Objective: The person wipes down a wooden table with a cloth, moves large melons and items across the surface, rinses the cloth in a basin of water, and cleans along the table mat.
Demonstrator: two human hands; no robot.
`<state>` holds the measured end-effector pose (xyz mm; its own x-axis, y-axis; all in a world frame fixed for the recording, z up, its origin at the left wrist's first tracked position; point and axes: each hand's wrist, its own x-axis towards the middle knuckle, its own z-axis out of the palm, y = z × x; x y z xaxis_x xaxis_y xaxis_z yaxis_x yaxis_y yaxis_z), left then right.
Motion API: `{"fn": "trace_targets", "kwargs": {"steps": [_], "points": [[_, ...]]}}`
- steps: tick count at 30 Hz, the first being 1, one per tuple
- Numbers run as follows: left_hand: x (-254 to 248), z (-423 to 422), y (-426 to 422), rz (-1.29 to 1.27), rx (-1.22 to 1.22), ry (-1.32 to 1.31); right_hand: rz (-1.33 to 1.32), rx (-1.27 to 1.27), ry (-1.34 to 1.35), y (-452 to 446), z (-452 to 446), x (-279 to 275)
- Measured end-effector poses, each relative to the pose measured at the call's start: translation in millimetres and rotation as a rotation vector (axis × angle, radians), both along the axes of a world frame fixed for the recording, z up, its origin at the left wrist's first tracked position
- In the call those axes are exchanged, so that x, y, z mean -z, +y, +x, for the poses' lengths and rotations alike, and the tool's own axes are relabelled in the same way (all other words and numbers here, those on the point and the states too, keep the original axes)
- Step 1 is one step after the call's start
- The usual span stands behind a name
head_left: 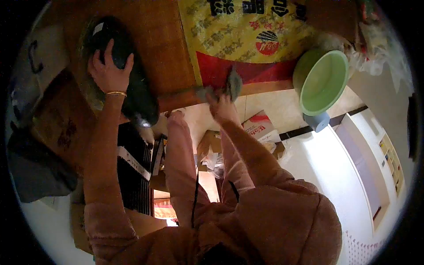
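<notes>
Head view: left hand (109,74) spreads over a dark object (138,95), right hand (222,108) grips a cloth (234,85); the work looks unfinished.

Room over tabletop (159,42) nr ctr., green basin (324,84) blocks R.

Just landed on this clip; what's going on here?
A person is at a brown table. Their left hand lies with fingers spread on a dark, glossy, elongated object. Their right hand has hold of a grey cloth by the table's near edge, over the red band of a yellow-and-red printed sheet; the cloth is somewhat blurred. A green basin is off to the right.
</notes>
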<state>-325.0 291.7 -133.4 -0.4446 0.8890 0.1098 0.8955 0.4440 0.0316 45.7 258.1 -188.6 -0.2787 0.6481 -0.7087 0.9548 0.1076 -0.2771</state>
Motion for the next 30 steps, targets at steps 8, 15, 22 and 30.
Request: {"fn": "trace_targets", "kwargs": {"steps": [8,15,22,30], "points": [[-2,-2,2,0.033,-0.005,0.015,-0.236,-0.169,0.321,-21,6,-64],[-21,29,17,-0.152,0.191,0.07,-0.001,0.053,0.468,29,9,-78],[80,160,16,-0.326,-0.206,-0.712,-0.04,0.249,0.525,32,37,-97],[91,223,37,0.021,-0.65,-0.664,0.028,0.219,0.483,47,70,-123]]}}
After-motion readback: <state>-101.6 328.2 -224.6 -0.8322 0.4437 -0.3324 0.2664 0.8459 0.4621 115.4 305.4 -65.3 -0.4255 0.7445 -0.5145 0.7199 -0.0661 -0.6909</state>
